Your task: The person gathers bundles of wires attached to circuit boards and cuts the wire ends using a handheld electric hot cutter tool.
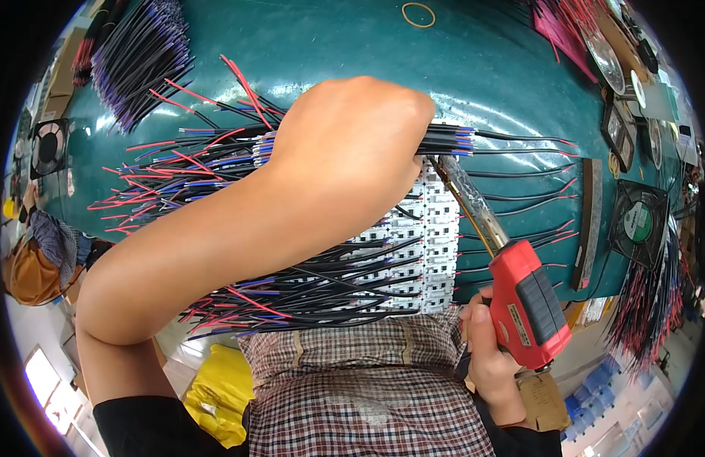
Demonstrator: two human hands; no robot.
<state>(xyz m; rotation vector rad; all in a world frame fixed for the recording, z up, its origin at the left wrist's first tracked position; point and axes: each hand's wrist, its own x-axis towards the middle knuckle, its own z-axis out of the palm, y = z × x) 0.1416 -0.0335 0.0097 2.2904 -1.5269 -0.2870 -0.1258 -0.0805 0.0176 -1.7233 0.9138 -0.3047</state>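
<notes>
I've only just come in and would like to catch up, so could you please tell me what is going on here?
Someone is at work at a green table. The left hand is closed over a bundle of black wires, which sticks out on either side. The right hand grips a red soldering gun, its tip close to the bundle, near white circuit boards; whether it touches anything is hard to tell. More wires lie beside the boards.
</notes>
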